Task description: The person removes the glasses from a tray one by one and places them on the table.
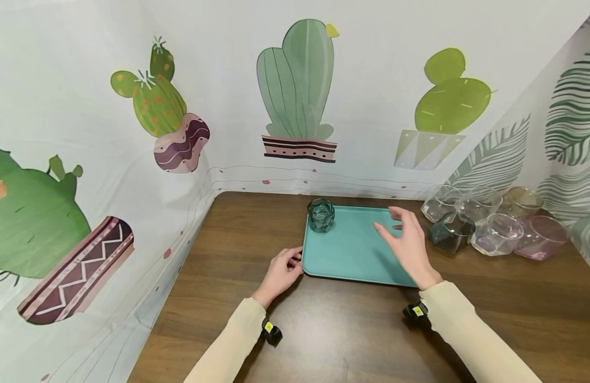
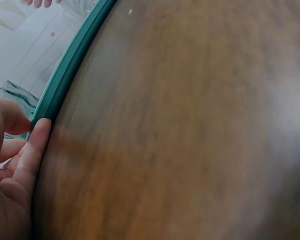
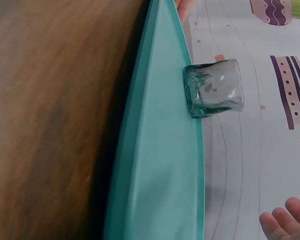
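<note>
A teal tray (image 1: 352, 250) lies on the wooden table, and a dark green faceted glass (image 1: 321, 215) stands upright in its far left corner. At the tray's left edge, near the front corner, my left hand (image 1: 279, 274) holds the rim between thumb and fingers. The left wrist view shows those fingertips (image 2: 40, 131) against the teal rim. Over the tray's right part hovers my right hand (image 1: 406, 244), thumb and fingers spread apart with nothing between them. Its fingertips (image 3: 285, 220) enter the right wrist view, well away from the green glass.
Right of the tray stand several glasses in two rows: clear ones, an amber one (image 1: 522, 202), a dark grey one (image 1: 451, 232), a pale iridescent one (image 1: 497, 234) and a pink one (image 1: 541, 238). A cactus-printed cloth (image 1: 228, 106) hangs behind the table (image 1: 333, 330).
</note>
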Motion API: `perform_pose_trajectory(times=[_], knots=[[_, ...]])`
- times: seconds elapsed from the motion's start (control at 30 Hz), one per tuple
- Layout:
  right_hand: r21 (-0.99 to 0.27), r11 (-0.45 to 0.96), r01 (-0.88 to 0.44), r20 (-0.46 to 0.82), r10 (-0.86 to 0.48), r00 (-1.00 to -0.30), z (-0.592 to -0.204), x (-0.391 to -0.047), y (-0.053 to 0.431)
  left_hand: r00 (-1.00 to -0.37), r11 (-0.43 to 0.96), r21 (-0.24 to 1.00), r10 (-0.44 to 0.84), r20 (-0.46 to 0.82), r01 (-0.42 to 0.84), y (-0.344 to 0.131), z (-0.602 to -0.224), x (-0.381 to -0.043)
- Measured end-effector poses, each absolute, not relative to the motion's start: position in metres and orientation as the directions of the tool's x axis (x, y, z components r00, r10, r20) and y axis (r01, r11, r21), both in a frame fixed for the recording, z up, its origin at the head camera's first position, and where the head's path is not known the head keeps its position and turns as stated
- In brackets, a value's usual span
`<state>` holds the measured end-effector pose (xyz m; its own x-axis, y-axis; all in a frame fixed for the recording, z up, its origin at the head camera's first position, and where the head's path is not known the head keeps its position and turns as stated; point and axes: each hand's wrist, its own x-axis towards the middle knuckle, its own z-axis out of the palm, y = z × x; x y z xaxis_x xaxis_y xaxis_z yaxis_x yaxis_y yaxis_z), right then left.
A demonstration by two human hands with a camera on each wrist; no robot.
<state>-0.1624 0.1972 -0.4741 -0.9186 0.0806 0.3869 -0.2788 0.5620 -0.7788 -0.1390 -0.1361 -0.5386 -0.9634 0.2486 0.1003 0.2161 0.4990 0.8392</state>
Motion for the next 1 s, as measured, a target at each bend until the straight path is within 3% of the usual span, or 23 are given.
perform_pose_trajectory(times=[0.47, 1.0], knots=[[-0.841, 0.484, -0.241, 0.244, -0.057, -0.968, -0.477, -0.192, 0.163, -0.964, 0.509, 0.835, 0.25, 0.088, 0.208, -0.136, -0.54, -0.138], [-0.878, 0.433, -0.202, 0.118, -0.212, -0.97, -0.486, -0.219, 0.122, -0.96, 0.508, 0.826, 0.245, 0.131, 0.243, -0.135, -0.537, -0.138]])
